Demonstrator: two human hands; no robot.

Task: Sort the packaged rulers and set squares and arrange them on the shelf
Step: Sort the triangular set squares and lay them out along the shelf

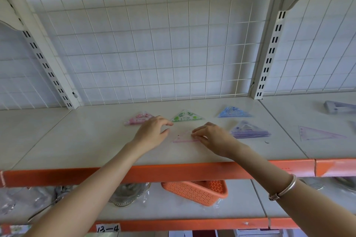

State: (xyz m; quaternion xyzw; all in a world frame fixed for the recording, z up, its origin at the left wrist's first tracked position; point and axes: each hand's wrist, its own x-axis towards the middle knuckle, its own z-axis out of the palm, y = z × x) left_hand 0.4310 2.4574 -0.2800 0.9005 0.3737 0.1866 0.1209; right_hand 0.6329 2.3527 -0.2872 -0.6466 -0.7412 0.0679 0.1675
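1. Four small piles of packaged set squares lie toward the back of the shelf (86, 140): a pink pile (138, 118), a green pile (185, 116), a blue pile (234, 112) and, nearer the front, a purple pile (249, 131).
2. One clear pink-edged set square (185, 139) lies flat on the shelf between the hands, just in front of the green pile.
3. The right hand (213, 136) pinches its right corner with bent fingertips. The left hand (152, 131) hovers just beside its left end, fingers loosely curled and holding nothing.
4. By colour it probably belongs on the pink pile, which lies just behind the left hand.
5. To place it well, lift the piece clear instead of dragging it, since a thin wrapped piece is likely to catch or skid.
6. Turn it so its long edge matches the pile's, then lower it flat.
7. Steady the pile with the free left hand, as slick wrappers may slide apart.
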